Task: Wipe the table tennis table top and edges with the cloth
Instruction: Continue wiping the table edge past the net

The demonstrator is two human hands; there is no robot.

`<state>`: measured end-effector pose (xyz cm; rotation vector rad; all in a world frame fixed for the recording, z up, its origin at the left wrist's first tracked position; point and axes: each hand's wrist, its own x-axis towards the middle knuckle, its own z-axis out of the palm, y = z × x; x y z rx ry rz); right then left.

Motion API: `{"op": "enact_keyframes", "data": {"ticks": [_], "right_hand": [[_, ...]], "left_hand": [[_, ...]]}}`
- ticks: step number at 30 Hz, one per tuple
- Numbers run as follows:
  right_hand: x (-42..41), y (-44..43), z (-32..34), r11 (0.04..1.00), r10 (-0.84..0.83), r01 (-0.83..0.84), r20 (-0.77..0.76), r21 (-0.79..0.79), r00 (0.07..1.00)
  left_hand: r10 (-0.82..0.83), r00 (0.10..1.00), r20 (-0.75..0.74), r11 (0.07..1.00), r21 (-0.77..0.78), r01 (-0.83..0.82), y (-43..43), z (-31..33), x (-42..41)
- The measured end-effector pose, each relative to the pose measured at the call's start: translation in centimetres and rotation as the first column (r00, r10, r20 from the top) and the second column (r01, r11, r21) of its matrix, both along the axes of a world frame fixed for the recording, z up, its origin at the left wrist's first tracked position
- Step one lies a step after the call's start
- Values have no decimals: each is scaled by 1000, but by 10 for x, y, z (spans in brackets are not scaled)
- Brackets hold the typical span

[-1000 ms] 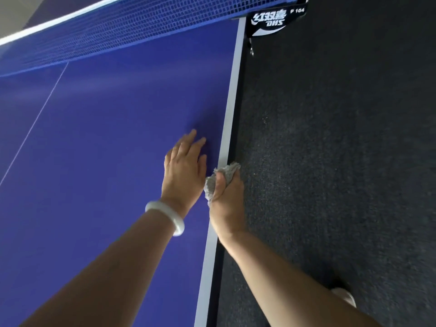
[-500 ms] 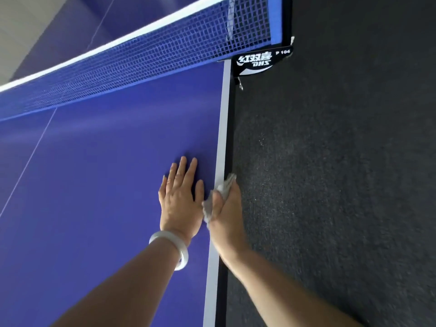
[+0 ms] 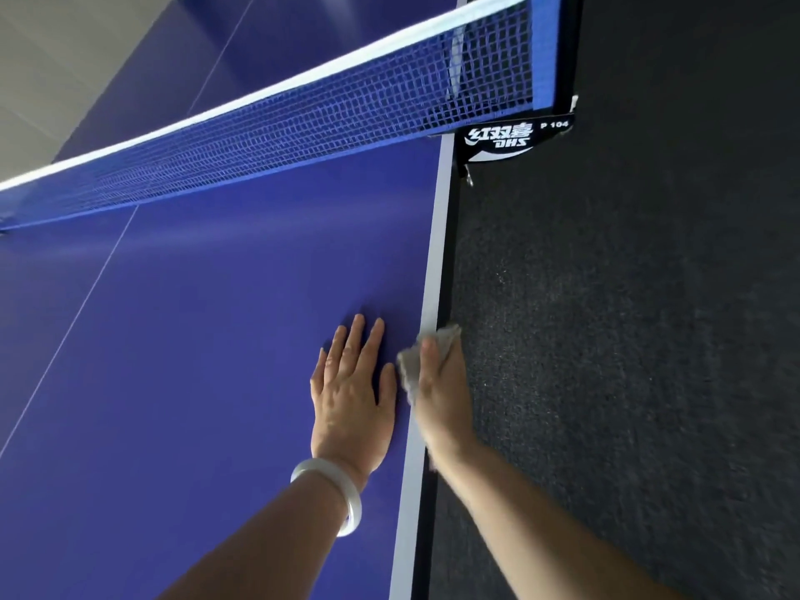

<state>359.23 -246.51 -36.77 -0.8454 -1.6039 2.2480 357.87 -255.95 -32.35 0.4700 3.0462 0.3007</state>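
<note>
Head view, directed forward and down along the side of a blue table tennis table [image 3: 216, 361] with a matt top. 2 bare forearms are seen entering from the lower edge.

The left hand [image 3: 353, 400] is laid palm down on the blue top, just inside the white painted side line [image 3: 433, 262]. Its fingers are held straight and close together, and nothing is gripped. A pale, translucent round bangle [image 3: 342, 495] is worn on the left wrist.

The right hand [image 3: 446, 404] is placed over the table's side, just beside the left hand. A crumpled grey cloth [image 3: 409, 370] is gripped in it. The thumb is pressed on top of the cloth, while the other fingers are turned down over the black side edge [image 3: 448, 253] and are hidden from the camera. The cloth is held against the white line and the rim. 1 fold is shown ahead of the thumb tip, and another lies close to the left thumb.

A blue mesh net with a white top band [image 3: 303, 123] is stretched across the table, well apart from both hands. A black net clamp [image 3: 498, 142], marked "DHS" and "P 104" in white, is fixed where the net meets the table's side. A thin white centre line [image 3: 86, 292] is drawn along the top. Dark grey speckled carpet [image 3: 627, 339] is seen beside the table.
</note>
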Motion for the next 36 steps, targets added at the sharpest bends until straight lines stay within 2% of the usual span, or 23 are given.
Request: {"op": "enact_keyframes", "data": {"ticks": [3,5,7,10,12,16,18,25,28,32,36], "right_hand": [[-19,13,6,1000,-30,30,64,-2,998],[4,-1,2,1000,-13,11,82,21,997],[45,-25,-2,999,48,-46,118,-22,992],[76,-47,-10,994,6,-20,135,105,991],[57,-39,-9,993,-20,6,113,119,993],[-11,7,-2,1000,6,-7,86,9,996],[-33,22,2,999,32,-33,96,9,995],[-35,27,0,996,69,-74,74,59,995],[-34,28,-1,991,62,-72,83,115,995],[-32,27,-3,987,54,-69,107,143,993],[-30,27,-2,979,77,-103,153,175,985]], "left_hand": [[-3,1000,2,1000,-15,3,-1,-1,0],[-2,1000,6,1000,-5,2,0,-1,0],[-6,1000,7,1000,7,6,0,0,-1],[-13,1000,-1,1000,2,13,-1,0,1],[-15,1000,-1,1000,-11,15,-1,-1,0],[-3,1000,0,998,-68,3,0,-1,0],[-12,1000,-6,996,-86,11,2,-1,0],[-25,999,20,989,-146,27,7,2,0],[-92,996,1,979,-184,91,6,11,-9],[-167,984,-59,985,-49,164,10,16,-58],[-187,982,4,982,7,187,54,6,-112]]}}
